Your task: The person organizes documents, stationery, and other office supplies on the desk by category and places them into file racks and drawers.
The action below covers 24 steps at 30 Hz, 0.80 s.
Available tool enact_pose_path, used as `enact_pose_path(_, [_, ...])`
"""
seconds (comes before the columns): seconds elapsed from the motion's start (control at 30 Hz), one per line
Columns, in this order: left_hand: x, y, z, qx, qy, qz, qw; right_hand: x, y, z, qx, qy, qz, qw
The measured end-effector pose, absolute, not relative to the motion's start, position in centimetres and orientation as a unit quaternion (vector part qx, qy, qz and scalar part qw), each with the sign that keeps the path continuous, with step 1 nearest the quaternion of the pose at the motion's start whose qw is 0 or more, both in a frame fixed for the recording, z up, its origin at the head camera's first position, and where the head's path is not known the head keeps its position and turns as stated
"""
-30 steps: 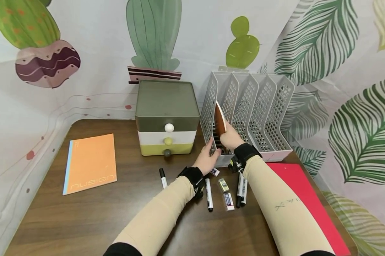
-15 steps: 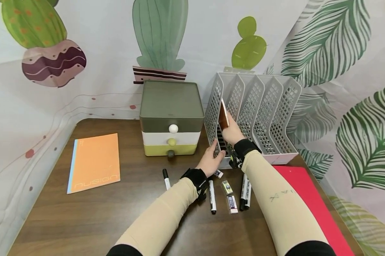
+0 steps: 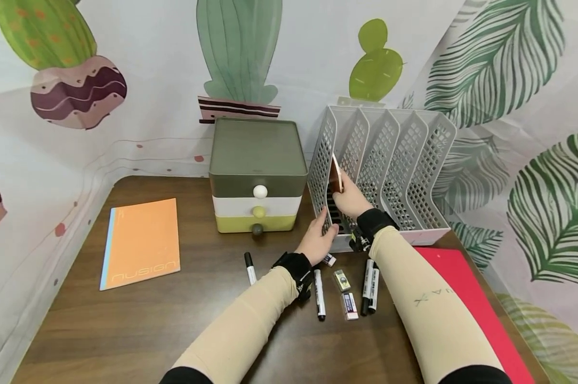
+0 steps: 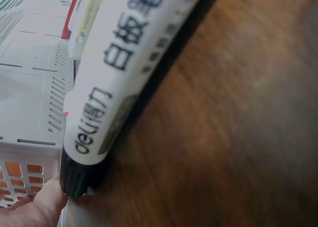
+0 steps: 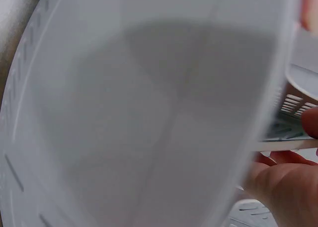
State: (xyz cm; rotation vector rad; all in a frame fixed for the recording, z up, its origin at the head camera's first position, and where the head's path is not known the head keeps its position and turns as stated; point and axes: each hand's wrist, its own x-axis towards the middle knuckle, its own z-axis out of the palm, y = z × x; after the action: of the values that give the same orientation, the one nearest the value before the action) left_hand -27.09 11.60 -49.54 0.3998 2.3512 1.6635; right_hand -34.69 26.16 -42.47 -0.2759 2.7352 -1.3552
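Observation:
A grey file organizer (image 3: 390,160) with slanted dividers stands at the back right. My right hand (image 3: 351,197) reaches into its leftmost compartment and grips a thin brown-faced notebook (image 3: 336,175) with a pale edge. The notebook stands nearly upright; its lower part is hidden by the hand and organizer. In the right wrist view, fingers and thumb (image 5: 283,182) lie on either side of the pale edge, behind a blurred divider. My left hand (image 3: 316,241) touches the organizer's front left corner with fingers extended. Below that wrist lies a white whiteboard marker (image 4: 107,88) with a black cap.
A green, white and yellow drawer box (image 3: 257,176) stands left of the organizer. An orange notebook (image 3: 140,242) lies far left. Several markers (image 3: 320,293) and erasers (image 3: 350,305) lie near the wrists. A red folder (image 3: 454,282) lies under the right forearm.
The brown notebook has turned more edge-on and shows less of its face as my right hand shifted slightly within the compartment. The left hand stays at the corner. The head view has shifted slightly.

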Motion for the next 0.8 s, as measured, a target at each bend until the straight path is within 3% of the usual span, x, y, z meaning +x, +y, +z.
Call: enact_pose_path(0.8, [-27.42, 11.84, -50.22, 0.119, 0.797, 0.581, 0.114, -34.4, 25.93, -42.19, -0.08, 0.902, -0.423, 0.039])
